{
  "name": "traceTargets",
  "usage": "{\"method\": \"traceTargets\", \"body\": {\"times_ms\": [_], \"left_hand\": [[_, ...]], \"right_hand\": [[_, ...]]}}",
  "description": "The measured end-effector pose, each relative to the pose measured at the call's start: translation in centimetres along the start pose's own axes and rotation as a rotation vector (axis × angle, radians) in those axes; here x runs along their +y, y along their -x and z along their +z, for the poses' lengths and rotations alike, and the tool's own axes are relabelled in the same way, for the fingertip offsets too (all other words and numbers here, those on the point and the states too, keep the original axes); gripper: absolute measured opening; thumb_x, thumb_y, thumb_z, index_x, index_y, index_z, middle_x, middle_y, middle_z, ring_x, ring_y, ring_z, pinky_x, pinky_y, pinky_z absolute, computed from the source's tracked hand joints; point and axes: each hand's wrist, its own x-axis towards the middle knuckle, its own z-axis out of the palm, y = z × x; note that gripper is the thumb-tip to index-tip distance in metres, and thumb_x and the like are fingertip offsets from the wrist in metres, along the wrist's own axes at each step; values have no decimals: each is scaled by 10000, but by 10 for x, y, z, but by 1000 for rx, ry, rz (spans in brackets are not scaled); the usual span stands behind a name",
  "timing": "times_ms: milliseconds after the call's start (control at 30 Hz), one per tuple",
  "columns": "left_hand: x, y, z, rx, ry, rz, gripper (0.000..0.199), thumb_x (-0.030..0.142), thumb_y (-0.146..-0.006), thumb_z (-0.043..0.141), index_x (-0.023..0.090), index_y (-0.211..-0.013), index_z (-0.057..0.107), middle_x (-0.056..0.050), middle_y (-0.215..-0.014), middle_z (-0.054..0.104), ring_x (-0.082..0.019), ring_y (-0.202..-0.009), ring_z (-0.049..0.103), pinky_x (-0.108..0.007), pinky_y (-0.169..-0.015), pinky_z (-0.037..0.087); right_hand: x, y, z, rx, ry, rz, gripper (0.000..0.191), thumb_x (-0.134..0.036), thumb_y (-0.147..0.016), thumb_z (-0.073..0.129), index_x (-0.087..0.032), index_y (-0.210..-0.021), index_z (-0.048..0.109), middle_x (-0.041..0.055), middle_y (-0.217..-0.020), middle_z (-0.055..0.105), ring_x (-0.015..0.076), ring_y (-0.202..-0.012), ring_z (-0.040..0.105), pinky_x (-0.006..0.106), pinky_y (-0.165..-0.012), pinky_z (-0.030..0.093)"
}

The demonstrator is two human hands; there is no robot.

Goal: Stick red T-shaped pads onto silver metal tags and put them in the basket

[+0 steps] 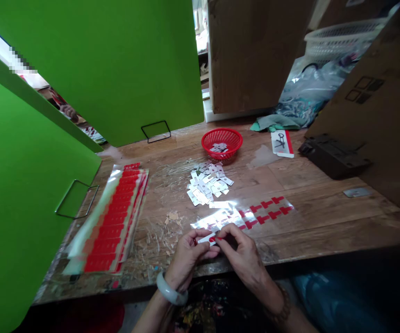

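My left hand [191, 252] is closed on a small white card [205, 239], held just above the table's front edge. The fingertips of my right hand [241, 256] pinch together at the card's right end, where a small red sticker [212, 239] shows; the fingertips hide part of it. Just beyond my hands lies a clear sheet [292, 203] with rows of red stickers [264, 219]. Past that sheet is a loose pile of small white cards [205, 185]. Behind the pile, a red plastic basket [221, 132] has several similar cards inside.
A stack of sheets with red stickers [108, 226] lies at the left. Green panels [116, 64] with wire stands [156, 132] wall the left and back. At the right are a dark box-shaped object [334, 155], a printed card [282, 143], a cardboard box [377, 120] and plastic bags [300, 97].
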Motion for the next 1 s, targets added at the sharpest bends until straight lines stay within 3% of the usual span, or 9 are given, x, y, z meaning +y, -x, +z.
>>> {"method": "traceTargets", "body": {"times_ms": [333, 500, 700, 833, 1000], "left_hand": [[-6, -4, 0, 44, -80, 77, 316, 228, -661, 762, 101, -896, 594, -78, -801, 707, -148, -645, 687, -233, -646, 561], [-8, -6, 1, 90, -154, 166, 299, 245, -660, 746, 93, -870, 598, -62, -719, 703, -148, -606, 676, -254, -635, 558], [-11, -5, 2, 131, -256, 360, 182, 228, -740, 656, 116, -879, 618, -65, -751, 713, -142, -644, 661, -255, -655, 541], [-12, -6, 1, 138, -267, 392, 171, 231, -753, 636, 121, -882, 613, -75, -783, 716, -157, -676, 665, -279, -677, 543], [-8, -7, 1, 127, -233, 317, 228, 264, -725, 673, 109, -879, 609, -60, -655, 704, -148, -609, 663, -269, -651, 545]], "right_hand": [[0, 0, 4, -9, -38, 10, 75, -150, -801, 534, -199, -745, 525, -29, -717, 552, 121, -670, 523, 213, -632, 412], [-4, 2, 4, -17, -33, 11, 79, -135, -798, 529, -196, -751, 543, -11, -750, 577, 138, -712, 542, 231, -670, 423], [-10, 7, 12, 78, -30, -9, 111, -152, -802, 543, -202, -720, 598, 14, -775, 593, 165, -788, 552, 261, -736, 428], [-9, 7, 16, 187, 1, -24, 88, -174, -772, 589, -207, -705, 635, 54, -995, 576, 202, -987, 523, 278, -821, 418], [-8, 3, 14, 126, -50, 28, 98, -176, -816, 542, -198, -732, 587, 5, -759, 570, 150, -737, 548, 241, -686, 431]]}}
